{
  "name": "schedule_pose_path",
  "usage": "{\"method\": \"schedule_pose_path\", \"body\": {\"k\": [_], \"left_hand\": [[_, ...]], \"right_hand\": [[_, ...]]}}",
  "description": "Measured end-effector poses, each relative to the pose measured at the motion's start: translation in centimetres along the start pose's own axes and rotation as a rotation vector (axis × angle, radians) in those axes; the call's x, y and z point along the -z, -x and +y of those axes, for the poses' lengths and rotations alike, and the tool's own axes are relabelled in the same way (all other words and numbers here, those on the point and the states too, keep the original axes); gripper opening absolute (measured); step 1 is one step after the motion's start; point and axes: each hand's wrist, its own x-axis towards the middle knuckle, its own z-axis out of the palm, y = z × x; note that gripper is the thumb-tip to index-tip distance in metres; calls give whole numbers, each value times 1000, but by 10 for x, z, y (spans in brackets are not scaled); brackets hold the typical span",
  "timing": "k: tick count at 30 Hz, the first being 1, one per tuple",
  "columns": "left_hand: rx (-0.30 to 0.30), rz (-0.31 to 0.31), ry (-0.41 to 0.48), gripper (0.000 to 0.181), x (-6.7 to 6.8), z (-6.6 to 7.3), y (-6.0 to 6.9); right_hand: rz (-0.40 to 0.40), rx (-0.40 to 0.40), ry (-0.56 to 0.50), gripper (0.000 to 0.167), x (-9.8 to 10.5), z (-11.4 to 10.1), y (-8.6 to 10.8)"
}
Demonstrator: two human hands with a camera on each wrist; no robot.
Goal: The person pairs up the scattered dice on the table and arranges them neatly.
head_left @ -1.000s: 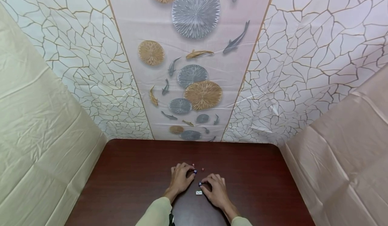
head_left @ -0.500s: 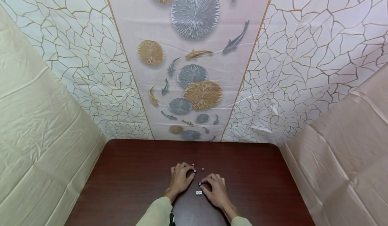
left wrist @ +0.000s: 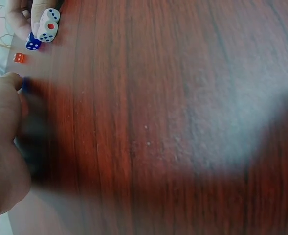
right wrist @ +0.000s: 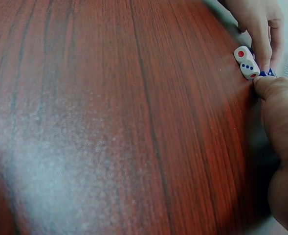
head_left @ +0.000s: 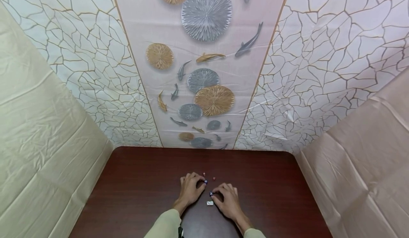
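Note:
In the head view my left hand point(head_left: 190, 189) pinches a blue die point(head_left: 206, 182) between thumb and forefinger, low over the tabletop. Nearer and to the right, the thumb and forefinger of my right hand point(head_left: 228, 200) grip another blue die point(head_left: 211, 193). Two white dice point(head_left: 210, 203) sit side by side, touching, just left of the right thumb. Beyond the hands lie two small red dice, one point(head_left: 204, 173) by the left fingertips and one point(head_left: 214, 178) farther right. The left wrist view shows the left die point(left wrist: 26, 85) only in part, behind the thumb.
The dark red wooden table point(head_left: 143, 174) has rounded far corners. A patterned cloth point(head_left: 204, 32) hangs behind it, and plain beige cloths hang at the left point(head_left: 38, 135) and right point(head_left: 361, 167). Light reflects off the near part of the tabletop.
The blue die in my left hand has come very slightly toward me. My right hand and the white and red dice look unmoved.

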Motion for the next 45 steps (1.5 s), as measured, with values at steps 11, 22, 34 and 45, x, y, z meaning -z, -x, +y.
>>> {"method": "schedule_pose_path", "body": {"k": [11,22,34,45], "left_hand": [[3,-42,-9,13,14,7,11],[-55,-32,-3,15,19,14,27],[-103,-7,-28,16,17,16,38],[-103,-4,-31,17,15,19,39]], "right_hand": [[31,35,10,19,-3,2,0],[13,17,-12,19,-1,1,0],[1,5,-5,18,-1,1,1],[21,26,-6,20,-2,1,1]]}}
